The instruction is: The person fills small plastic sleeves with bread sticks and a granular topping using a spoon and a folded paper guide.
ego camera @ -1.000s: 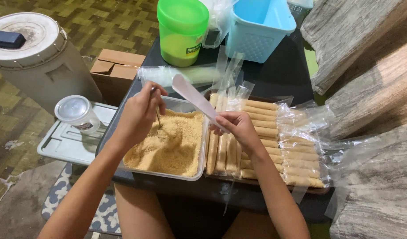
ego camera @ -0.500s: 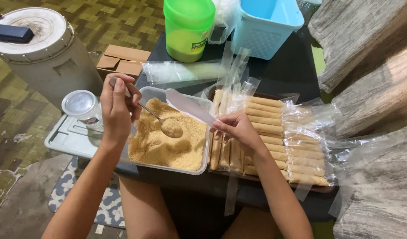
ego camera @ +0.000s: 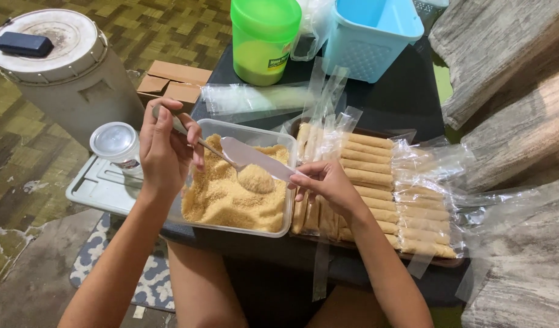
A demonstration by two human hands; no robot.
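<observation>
A home living space is shown, used for small-scale food packing. This is suggested by the patterned green-and-brown floor [ego camera: 67,18], a grey upholstered sofa [ego camera: 510,85], a patterned blue-and-white rug [ego camera: 139,285] and a low black table [ego camera: 407,103].

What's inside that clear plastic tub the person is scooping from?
The tub holds golden-brown crumbs. The left hand holds a spoon heaped with them, beside the clear sleeve in the right hand. The tub's bottom is covered by crumbs.
</observation>
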